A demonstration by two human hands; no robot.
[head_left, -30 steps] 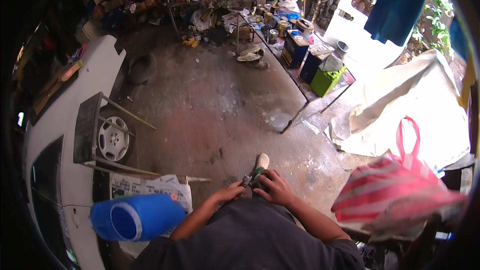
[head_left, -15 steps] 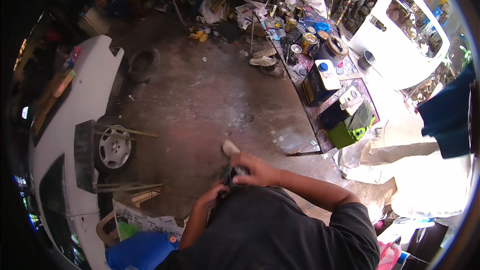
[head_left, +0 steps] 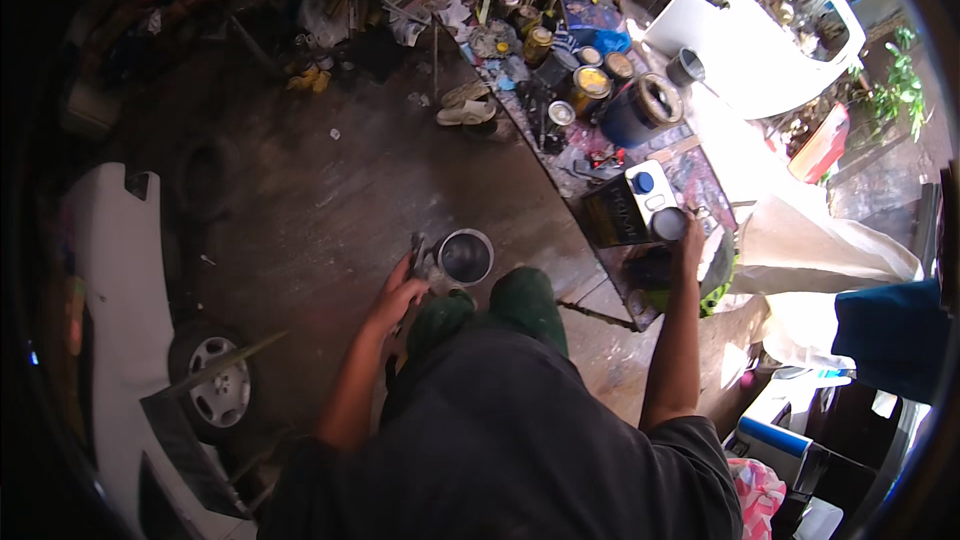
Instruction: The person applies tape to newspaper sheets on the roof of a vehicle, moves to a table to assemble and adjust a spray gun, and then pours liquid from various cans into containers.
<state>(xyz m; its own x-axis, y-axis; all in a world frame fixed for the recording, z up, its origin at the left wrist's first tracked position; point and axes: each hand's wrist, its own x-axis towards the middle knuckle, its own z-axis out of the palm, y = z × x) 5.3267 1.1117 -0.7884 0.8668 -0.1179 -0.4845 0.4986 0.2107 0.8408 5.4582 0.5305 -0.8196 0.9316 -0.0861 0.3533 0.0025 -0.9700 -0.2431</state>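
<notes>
My left hand (head_left: 398, 298) is closed round the handle of a spray gun (head_left: 421, 258), in front of my knees. Its round metal cup (head_left: 466, 256) faces up with the top uncovered, and the inside looks dark grey. Out to the right, my right hand (head_left: 692, 240) grips a round grey lid (head_left: 668, 224) by its edge. That lid is over the table, in front of a rectangular can (head_left: 612, 212) with a blue cap. My right fingertips are partly hidden.
The low table (head_left: 545, 165) at the right bears several paint tins (head_left: 591, 85) and a big dark bucket (head_left: 640, 110). A white car door (head_left: 690, 15) leans behind it. To the left stand a white car body (head_left: 125, 290) and a wheel (head_left: 215, 380).
My right hand has left the spray gun's cup and moved right to the table with the lid. The cup is now uncovered. My view has shifted to the right.
</notes>
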